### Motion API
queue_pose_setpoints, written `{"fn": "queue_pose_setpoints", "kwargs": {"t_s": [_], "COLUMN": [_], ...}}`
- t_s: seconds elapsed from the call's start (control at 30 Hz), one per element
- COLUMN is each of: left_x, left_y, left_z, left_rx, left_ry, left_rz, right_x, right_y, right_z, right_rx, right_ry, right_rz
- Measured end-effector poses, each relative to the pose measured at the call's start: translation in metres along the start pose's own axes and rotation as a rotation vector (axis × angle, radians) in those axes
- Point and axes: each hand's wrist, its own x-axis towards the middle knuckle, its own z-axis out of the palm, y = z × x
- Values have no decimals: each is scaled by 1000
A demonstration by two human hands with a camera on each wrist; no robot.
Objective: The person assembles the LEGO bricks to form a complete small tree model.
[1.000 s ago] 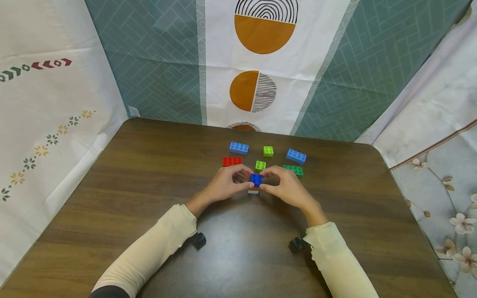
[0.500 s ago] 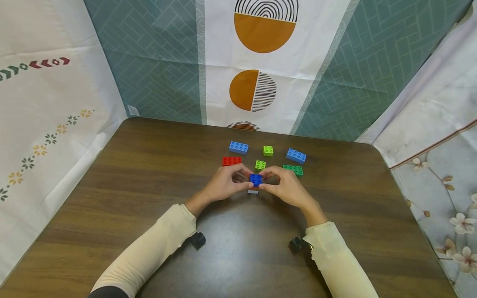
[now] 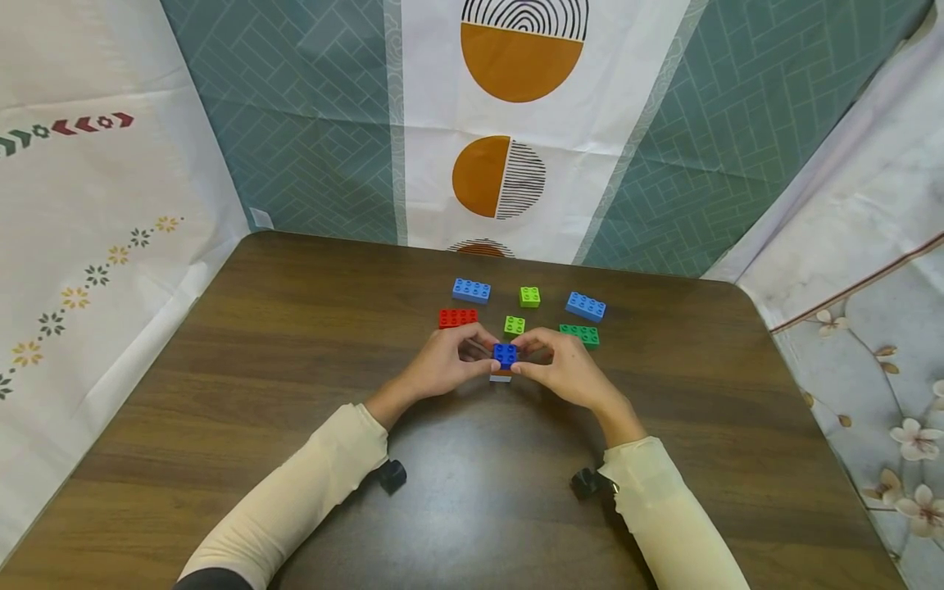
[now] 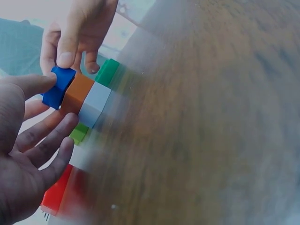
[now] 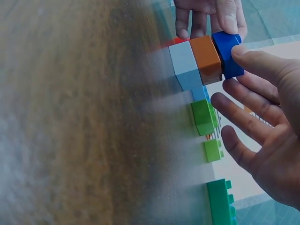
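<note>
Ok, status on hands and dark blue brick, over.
Left hand, right hand: both pinching dark blue brick. Brick over orange brick, seating unclear. No obstruction seen.

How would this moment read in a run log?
left hand: pinches dark-blue square plastic brick | right hand: pinches it too | beneath: orange plastic brick atop white plastic brick

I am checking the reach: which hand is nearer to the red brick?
Left. The left hand is just in front of the red brick; the right hand is farther, at the right side of the brick stack.
</note>
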Motion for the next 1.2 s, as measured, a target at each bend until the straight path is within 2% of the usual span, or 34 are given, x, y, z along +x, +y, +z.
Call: {"fn": "queue_pose_setpoints", "kwargs": {"t_s": [0.43, 0.67, 0.8, 1.2], "left_x": [1, -3, -2, 1], "left_y": [-3, -2, -1, -4], "left_z": [-2, -1, 0, 1], "left_rx": [-3, 24, 20, -3], "left_ry": [-12, -14, -11, -39], "left_rz": [16, -23, -21, -25], "right_x": [3, 2, 1, 0], "right_y": [0, -2, -2, 5], "right_z": [3, 6, 5, 4], "right_rx": [-8, -33, -27, -2], "right_ry": [-3, -18, -18, -18], "right_rz": [-37, -45, -59, -12]}}
